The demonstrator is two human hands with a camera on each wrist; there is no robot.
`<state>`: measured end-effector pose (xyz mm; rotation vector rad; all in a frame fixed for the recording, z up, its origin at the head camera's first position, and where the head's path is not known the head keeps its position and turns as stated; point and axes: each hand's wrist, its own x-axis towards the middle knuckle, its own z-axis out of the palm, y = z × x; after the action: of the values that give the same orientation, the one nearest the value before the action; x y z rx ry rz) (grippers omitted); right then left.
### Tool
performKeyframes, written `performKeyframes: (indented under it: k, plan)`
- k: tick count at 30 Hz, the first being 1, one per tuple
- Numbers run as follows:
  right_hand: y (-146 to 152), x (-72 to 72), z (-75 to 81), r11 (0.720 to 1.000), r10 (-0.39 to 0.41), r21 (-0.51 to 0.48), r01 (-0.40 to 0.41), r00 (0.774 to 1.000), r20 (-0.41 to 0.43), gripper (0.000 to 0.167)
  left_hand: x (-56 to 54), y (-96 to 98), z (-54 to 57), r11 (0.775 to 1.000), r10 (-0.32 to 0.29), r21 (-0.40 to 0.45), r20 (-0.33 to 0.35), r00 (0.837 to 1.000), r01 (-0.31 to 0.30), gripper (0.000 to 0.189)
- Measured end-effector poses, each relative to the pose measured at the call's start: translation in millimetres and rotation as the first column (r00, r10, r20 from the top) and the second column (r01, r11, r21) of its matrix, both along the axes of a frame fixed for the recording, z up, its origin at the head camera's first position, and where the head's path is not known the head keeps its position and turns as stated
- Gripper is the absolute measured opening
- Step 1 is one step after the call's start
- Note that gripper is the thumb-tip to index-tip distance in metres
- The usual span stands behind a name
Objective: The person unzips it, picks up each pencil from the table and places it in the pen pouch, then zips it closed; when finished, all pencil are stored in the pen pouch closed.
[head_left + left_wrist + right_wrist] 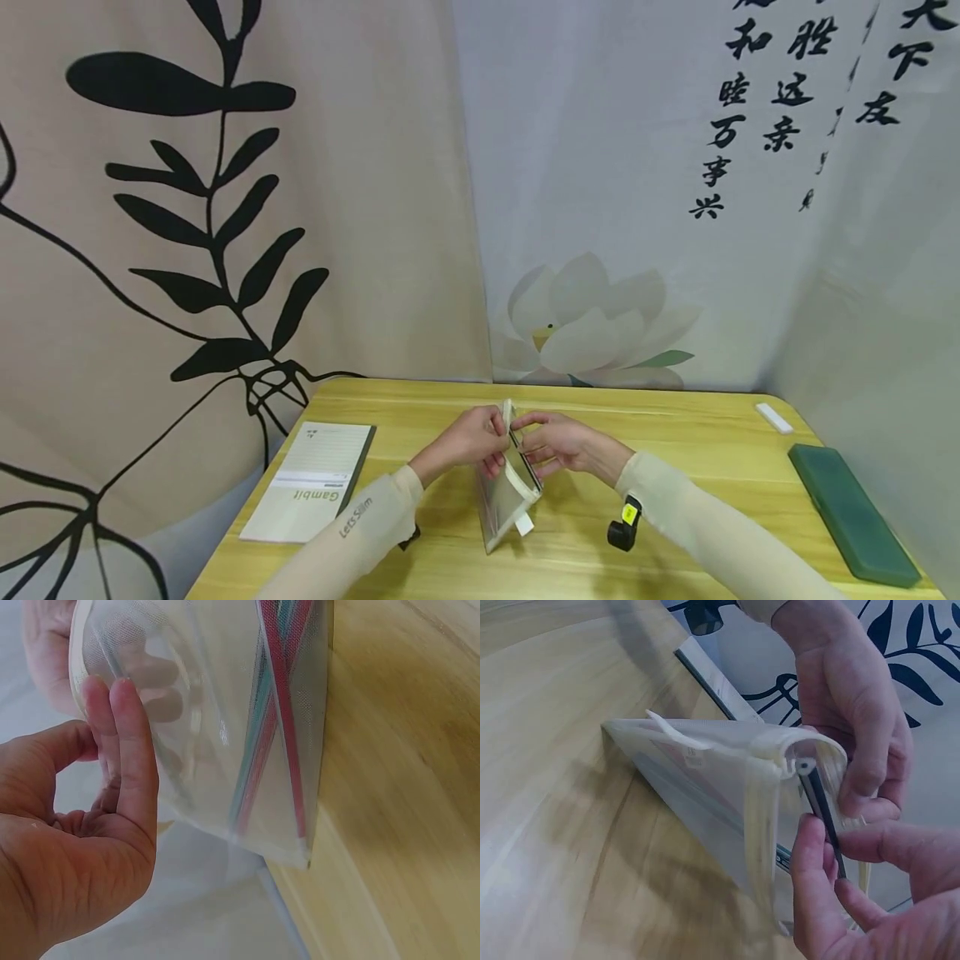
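Note:
A see-through mesh zip pouch (pixel 497 508) with a cream edge stands tilted on the table, its mouth upward and parted. My left hand (pixel 480 435) grips the pouch by its edge at the mouth. At the opening, my right hand (pixel 561 443) pinches a dark pencil (pixel 822 806) between thumb and fingers, its round end up near the zip edge. Through the mesh, in the left wrist view, a red stick (pixel 283 712) and a teal stick (pixel 249 761) lie crossed inside. A white tag (pixel 524 523) hangs from the pouch's lower corner.
To the left on the wooden table (pixel 600 550) lies a notepad (pixel 307 483) marked Gambit. A dark green case (pixel 851 512) lies along the right edge, with a small white block (pixel 774 418) behind it. Printed curtains hang behind the table.

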<state>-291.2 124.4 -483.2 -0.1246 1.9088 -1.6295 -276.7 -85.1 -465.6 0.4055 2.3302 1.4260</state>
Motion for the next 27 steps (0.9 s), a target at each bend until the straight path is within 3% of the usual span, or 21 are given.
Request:
performKeyframes:
  k: [15,27]
  plan:
    - [-5.6,9.1,-0.7,0.999,-0.043,-0.004,0.042,0.998,-0.047,0.055,-0.2,2.0,0.7,1.000,0.009,-0.007,-0.003,1.000,-0.009,0.008]
    - [36.2,-4.4,7.0,0.999,0.004,0.044,0.002,0.991,-0.133,0.043,0.8,-3.8,-1.1,0.999,0.052,-0.003,-0.011,0.999,-0.052,0.007]
